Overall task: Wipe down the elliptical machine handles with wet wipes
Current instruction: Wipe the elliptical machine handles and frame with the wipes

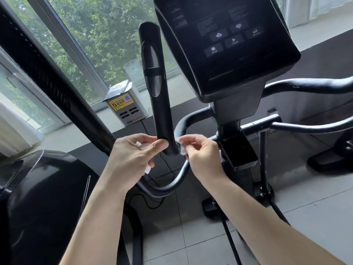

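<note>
Grips the lower end of the upright black handle with the left hand, thumb laid across the front and fingers curled round behind. Traps bits of white wipe inside that fist, with one scrap peeping out by the thumb and another below the palm. Pinches a fold of wet wipe between thumb and fingertips of the right hand, just right of the handle's bottom end and touching it. Cannot tell whether the white in both hands belongs to one sheet or two. Keeps the wipe low on the handle, well below the grey sensor plates set into its upper half. Holds both hands close together, almost knuckle to knuckle, in front of a curved grey bar looping down and back up toward the machine's post. Faces a dark console up and to the right of the handle, with its buttons dimly visible. Looks past the handle to a white and yellow charging box on the windowsill, under a window full of green trees. Looks down on pale floor tiles at the lower right, and on a thin black cable hanging behind the hands.
</note>
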`<move>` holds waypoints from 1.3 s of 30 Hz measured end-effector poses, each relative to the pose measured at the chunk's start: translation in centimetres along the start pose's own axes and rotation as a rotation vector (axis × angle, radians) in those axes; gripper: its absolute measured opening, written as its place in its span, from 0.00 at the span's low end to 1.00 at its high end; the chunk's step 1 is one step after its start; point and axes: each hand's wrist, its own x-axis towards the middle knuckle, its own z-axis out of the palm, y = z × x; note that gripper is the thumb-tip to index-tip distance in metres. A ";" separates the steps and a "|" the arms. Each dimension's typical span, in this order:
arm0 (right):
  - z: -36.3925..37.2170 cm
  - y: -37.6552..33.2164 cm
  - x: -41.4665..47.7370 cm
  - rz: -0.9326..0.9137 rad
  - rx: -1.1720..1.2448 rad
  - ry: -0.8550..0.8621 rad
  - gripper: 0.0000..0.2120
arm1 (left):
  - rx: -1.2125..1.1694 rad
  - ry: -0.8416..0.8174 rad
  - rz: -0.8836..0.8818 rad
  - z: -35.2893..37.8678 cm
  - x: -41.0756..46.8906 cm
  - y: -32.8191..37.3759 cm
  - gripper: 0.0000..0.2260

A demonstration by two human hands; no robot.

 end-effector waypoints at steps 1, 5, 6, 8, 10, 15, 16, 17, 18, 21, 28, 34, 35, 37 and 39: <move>-0.4 -0.1 -0.5 0.020 0.055 -0.048 0.13 | -0.001 0.002 0.000 0.0 0.0 0.0 0.09; -1.9 -1.5 -0.2 0.098 0.333 -0.240 0.14 | -0.010 0.005 -0.009 0.0 0.0 -0.1 0.10; -2.0 -1.6 0.6 0.094 0.291 -0.193 0.14 | -0.012 0.005 -0.010 0.1 0.0 -0.1 0.10; -1.6 -1.4 2.3 0.071 0.127 -0.046 0.12 | -0.009 0.000 -0.009 0.0 -0.1 -0.1 0.10; -0.6 -1.2 3.2 0.047 0.033 0.011 0.11 | -0.003 -0.005 -0.010 -0.1 -0.2 -0.1 0.11; -0.1 -1.4 0.2 -0.006 0.074 -0.093 0.18 | -0.009 -0.009 0.012 -0.1 -0.1 -0.1 0.10; -0.4 -1.4 -0.3 0.019 0.149 -0.130 0.19 | -0.012 -0.007 0.011 -0.1 0.0 -0.2 0.10; -0.8 -1.7 -0.7 0.052 0.252 -0.178 0.20 | -0.016 -0.005 0.009 -0.1 0.0 -0.3 0.10; -1.0 -2.0 -0.9 0.074 0.347 -0.213 0.18 | -0.019 -0.004 0.010 -0.1 0.0 -0.4 0.10; -1.0 -3.3 -1.2 -0.075 0.423 -0.175 0.12 | -0.027 -0.008 0.014 0.0 0.0 -0.4 0.10; 0.4 0.5 -1.4 -0.147 -0.006 0.026 0.13 | -0.039 -0.029 0.032 -0.2 0.2 -0.4 0.09; 0.0 -1.4 -1.4 -0.152 -0.040 0.221 0.11 | -0.068 -0.048 0.034 -0.3 0.3 -0.8 0.10; 0.6 -2.2 -2.3 -0.191 0.006 0.216 0.09 | -0.074 -0.048 0.040 -0.3 0.3 -0.9 0.10; 1.9 -3.4 -4.2 -0.264 0.101 0.165 0.05 | -0.075 -0.052 0.057 -0.4 0.3 -0.9 0.10; 2.9 -3.2 -5.0 -0.354 0.106 0.137 0.06 | -0.073 -0.064 0.072 -0.5 0.2 -1.0 0.10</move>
